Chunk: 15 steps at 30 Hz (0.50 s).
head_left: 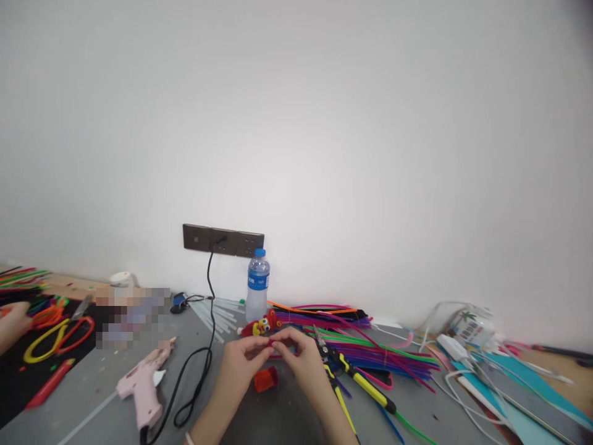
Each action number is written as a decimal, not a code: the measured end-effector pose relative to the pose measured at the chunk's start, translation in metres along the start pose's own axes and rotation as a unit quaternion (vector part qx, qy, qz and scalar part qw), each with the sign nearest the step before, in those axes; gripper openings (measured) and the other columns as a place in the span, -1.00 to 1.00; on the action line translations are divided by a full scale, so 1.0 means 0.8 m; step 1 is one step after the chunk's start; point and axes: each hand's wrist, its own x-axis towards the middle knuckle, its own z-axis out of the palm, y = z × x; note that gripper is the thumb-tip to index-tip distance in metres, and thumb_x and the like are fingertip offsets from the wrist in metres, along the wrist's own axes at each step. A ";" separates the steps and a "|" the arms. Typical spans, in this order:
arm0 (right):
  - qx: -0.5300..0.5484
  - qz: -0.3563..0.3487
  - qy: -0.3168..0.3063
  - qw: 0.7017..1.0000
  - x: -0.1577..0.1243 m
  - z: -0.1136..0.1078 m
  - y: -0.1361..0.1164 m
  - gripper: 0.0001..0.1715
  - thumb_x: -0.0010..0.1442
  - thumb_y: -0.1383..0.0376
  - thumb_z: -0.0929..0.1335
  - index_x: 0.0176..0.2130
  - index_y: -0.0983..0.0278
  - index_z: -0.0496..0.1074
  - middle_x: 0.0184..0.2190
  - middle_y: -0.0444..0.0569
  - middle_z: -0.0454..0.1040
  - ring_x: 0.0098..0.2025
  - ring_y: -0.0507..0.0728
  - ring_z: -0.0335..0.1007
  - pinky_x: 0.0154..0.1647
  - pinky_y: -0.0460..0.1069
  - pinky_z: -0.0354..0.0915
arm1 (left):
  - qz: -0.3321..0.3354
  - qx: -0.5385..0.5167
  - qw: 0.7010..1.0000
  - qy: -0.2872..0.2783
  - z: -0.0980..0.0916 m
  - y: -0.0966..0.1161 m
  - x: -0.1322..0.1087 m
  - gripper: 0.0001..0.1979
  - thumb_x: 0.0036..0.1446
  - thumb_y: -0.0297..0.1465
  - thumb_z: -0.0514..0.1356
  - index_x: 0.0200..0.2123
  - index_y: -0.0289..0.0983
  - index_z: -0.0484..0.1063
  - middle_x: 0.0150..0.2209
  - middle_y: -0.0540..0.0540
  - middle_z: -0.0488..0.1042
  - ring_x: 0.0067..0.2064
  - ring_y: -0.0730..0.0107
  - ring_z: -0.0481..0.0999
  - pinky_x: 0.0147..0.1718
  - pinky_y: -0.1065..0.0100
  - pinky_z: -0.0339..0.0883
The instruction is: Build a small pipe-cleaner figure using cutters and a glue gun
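My left hand [245, 360] and my right hand [296, 351] meet fingertip to fingertip over the grey mat. Both are closed in a pinch on a small dark red piece [271, 342], mostly hidden by the fingers. Just below them on the mat lies an orange-red fuzzy roll [265, 379]. Behind my fingertips is a small red and yellow figure [260, 326] with round eyes. Pliers with yellow and black handles [365, 384] lie beside my right hand.
A water bottle [257, 287] stands behind my hands. Left lie a pink glue gun [144, 382] with a black cord, scissors [49, 341] and another person's hand [15, 321]. Right are colourful pipe cleaners [393, 358], white cables and a phone [532, 405].
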 end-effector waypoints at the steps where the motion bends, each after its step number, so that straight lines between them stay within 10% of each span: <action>1: 0.003 0.001 -0.001 1.000 0.000 0.000 -0.001 -0.86 0.07 0.29 0.39 -0.40 0.31 0.55 -0.43 0.01 0.57 -0.36 0.18 0.45 -0.29 0.01 0.31 | 0.005 0.013 1.000 -0.003 -0.001 0.000 0.000 -0.79 -0.10 -0.31 0.33 -0.38 -0.29 0.64 -0.36 -0.14 0.69 -0.32 0.12 0.67 -0.27 0.29 0.55; 15: 0.041 0.019 0.003 0.999 0.001 0.000 -0.003 -0.87 0.03 0.27 0.42 -0.44 0.31 0.55 -0.47 0.01 0.57 -0.37 0.19 0.47 -0.30 0.00 0.32 | 0.076 0.188 0.979 -0.004 -0.005 0.014 -0.005 -0.82 0.04 -0.34 0.23 -0.36 -0.21 0.65 -0.38 -0.09 0.69 -0.36 0.18 0.66 -0.36 0.38 0.49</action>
